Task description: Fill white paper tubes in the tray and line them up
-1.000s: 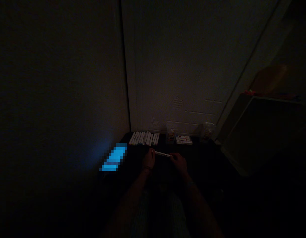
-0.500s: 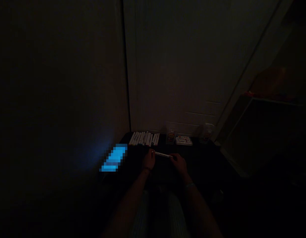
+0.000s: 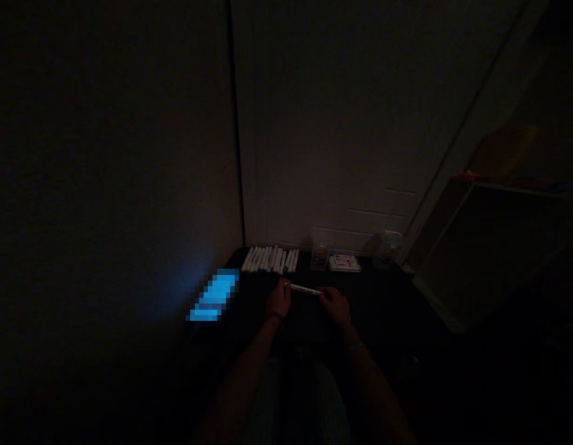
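Grip: left hand [image 3: 279,301] and right hand [image 3: 337,306] each pinch one end of a white marker [image 3: 305,288].
Marker's place: over the middle of the black table [image 3: 388,300]; contact unclear.
Far-left corner: row of loose markers [image 3: 270,259].
Risk: a slack pinch in this dimness could send it rolling off the near edge.

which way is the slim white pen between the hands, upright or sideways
Sideways: the slim white pen spans from the left hand to the right hand, its right end slightly lower in the picture.
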`<move>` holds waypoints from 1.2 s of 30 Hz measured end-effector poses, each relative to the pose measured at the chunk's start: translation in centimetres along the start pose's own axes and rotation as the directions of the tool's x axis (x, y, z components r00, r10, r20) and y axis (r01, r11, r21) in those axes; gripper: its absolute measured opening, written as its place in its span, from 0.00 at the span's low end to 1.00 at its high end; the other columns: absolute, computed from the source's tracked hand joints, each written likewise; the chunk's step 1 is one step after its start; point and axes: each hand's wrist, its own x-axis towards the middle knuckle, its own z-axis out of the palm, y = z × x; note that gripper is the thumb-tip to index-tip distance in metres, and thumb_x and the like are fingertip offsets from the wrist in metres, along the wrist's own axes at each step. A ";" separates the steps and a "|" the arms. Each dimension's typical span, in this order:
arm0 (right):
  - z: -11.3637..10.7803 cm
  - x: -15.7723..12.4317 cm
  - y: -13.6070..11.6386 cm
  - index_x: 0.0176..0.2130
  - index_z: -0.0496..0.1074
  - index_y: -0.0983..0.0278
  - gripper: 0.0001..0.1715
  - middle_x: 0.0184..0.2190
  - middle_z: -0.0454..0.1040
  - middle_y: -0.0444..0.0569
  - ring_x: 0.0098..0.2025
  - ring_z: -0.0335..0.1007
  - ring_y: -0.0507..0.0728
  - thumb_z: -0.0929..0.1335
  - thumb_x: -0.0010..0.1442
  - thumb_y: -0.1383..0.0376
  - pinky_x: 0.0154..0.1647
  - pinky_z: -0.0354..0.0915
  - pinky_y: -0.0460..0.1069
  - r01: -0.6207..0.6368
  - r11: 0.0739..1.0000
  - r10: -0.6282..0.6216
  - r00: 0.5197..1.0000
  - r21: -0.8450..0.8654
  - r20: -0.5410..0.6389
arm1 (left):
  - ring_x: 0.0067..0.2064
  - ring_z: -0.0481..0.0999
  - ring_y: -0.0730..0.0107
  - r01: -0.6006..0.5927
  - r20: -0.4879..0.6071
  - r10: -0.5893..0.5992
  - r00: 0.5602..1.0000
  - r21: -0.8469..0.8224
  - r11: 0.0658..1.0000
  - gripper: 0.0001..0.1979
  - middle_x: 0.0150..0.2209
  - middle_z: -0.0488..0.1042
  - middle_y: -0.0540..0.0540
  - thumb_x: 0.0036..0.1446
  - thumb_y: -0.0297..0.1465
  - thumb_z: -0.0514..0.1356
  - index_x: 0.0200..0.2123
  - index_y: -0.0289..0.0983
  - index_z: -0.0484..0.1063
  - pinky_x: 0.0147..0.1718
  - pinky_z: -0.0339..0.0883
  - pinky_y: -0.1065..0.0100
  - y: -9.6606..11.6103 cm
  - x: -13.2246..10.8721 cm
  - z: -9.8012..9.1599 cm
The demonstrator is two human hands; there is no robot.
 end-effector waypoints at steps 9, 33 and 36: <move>-0.2 -0.2 -0.4 0.41 0.70 0.54 0.15 0.41 0.70 0.40 0.42 0.65 0.52 0.61 0.55 0.57 0.42 0.59 0.46 -0.002 1.000 0.002 1.000 0.005 0.004 | 0.37 0.72 0.68 -0.011 -0.009 0.011 1.000 -0.003 1.000 0.15 0.36 0.73 0.46 0.60 0.39 0.41 0.42 0.40 0.61 0.30 0.57 0.72 0.2 -0.1 -0.1; -0.5 -0.3 -0.6 0.42 0.69 0.55 0.17 0.40 0.70 0.41 0.40 0.65 0.51 0.60 0.55 0.55 0.41 0.59 0.46 -0.019 1.000 0.018 1.000 0.014 0.013 | 0.35 0.72 0.69 0.020 0.004 -0.020 1.000 -0.016 1.000 0.16 0.34 0.73 0.46 0.61 0.39 0.40 0.42 0.40 0.62 0.30 0.56 0.72 0.6 -0.4 -0.4; -0.3 -0.3 -0.4 0.43 0.69 0.55 0.16 0.41 0.69 0.41 0.42 0.65 0.51 0.61 0.55 0.57 0.42 0.59 0.46 0.010 1.000 -0.010 1.000 0.006 0.004 | 0.37 0.71 0.69 0.006 -0.002 -0.006 1.000 -0.021 1.000 0.15 0.36 0.72 0.46 0.60 0.39 0.41 0.42 0.40 0.62 0.31 0.56 0.72 0.7 -0.5 -0.5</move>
